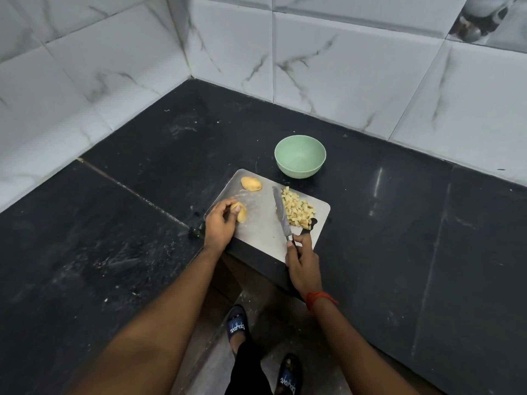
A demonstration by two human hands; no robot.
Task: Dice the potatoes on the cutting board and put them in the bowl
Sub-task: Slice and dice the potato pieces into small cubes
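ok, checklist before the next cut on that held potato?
1. Left hand grips potato piece on cutting board: ok.
2. Right hand holds knife: ok.
3. Knife apart from left hand: ok.
4. Diced pile right of the knife, cutting room left: ok.
5. Bowl empty, beyond the board: ok.
6. Board steady at counter edge: cannot tell.

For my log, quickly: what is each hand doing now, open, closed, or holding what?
Left hand: holds a potato piece.
Right hand: holds the knife by its handle.
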